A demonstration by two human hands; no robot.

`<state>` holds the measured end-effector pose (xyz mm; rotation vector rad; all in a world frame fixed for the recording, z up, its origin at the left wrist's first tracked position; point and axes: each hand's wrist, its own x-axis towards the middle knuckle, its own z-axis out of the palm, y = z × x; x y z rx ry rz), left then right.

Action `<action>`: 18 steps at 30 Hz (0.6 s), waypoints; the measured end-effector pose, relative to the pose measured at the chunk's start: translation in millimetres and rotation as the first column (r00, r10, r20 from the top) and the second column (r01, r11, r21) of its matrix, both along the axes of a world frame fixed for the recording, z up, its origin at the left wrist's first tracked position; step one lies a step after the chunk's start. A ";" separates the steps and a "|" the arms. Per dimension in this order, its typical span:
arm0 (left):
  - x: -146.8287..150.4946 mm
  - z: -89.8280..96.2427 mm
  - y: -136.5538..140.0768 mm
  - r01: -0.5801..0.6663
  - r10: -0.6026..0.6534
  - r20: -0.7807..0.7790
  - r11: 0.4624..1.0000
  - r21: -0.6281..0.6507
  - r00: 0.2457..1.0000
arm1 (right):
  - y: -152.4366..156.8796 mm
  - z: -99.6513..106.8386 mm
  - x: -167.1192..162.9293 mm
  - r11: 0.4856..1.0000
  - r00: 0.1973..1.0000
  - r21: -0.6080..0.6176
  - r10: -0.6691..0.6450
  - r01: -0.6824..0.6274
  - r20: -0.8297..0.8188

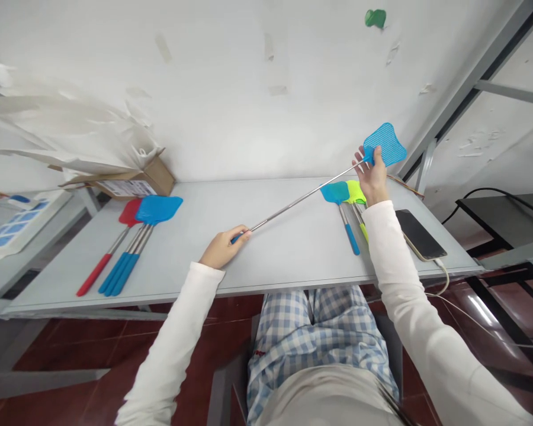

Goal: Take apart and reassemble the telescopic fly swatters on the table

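A blue fly swatter (308, 193) with a long, extended metal rod slants up to the right above the table. My left hand (224, 245) is closed around its blue handle at the lower end. At the upper end my right hand (373, 174) pinches the base of the blue mesh head, thumb on the front, other fingers partly spread. Below my right hand lie a blue swatter (336, 193) and a yellow-green swatter (356, 192), partly hidden by my forearm. On the left side of the table rest a red swatter (131, 212) and several stacked blue swatters (159, 208), all with short rods.
The grey table (266, 266) meets a white wall behind. An opened cardboard box (133, 182) with white wrapping stands at the back left. A phone (420, 234) with a charging cable lies at the right. A power strip (20, 225) sits further left.
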<state>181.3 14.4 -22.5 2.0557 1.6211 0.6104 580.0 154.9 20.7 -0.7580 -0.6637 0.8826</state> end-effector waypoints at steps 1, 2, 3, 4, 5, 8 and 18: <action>2.9 1.5 0.6 -0.025 0.025 -0.014 1.000 0.007 1.000 | -3.5 -0.2 -6.0 1.000 1.000 0.010 -0.023 0.023 0.013; 7.3 3.3 1.0 -0.045 0.045 -0.023 0.999 0.014 0.999 | -7.9 -0.3 -14.4 0.999 0.999 0.013 -0.037 0.037 0.028; 13.3 5.2 1.4 -0.053 0.054 -0.023 0.998 0.021 0.998 | -13.4 -0.6 -25.2 0.999 0.998 0.008 -0.043 0.042 0.042; 20.7 7.0 1.6 -0.050 0.051 -0.014 0.998 0.029 0.999 | -20.1 -1.3 -38.3 0.999 0.998 -0.001 -0.035 0.035 0.056; 29.3 8.5 1.8 -0.039 0.039 0.003 0.999 0.038 0.999 | -27.7 -2.6 -53.1 1.000 0.997 -0.019 -0.018 0.019 0.075; 59.0 10.8 1.5 0.000 -0.004 0.081 0.999 0.053 0.997 | -55.2 -9.0 -102.1 0.999 0.995 -0.033 0.027 -0.024 0.093; 111.7 0.2 -2.7 0.001 -0.013 0.473 1.000 0.026 0.881 | -96.2 -16.7 -153.5 0.976 0.965 -0.092 0.212 -0.199 0.153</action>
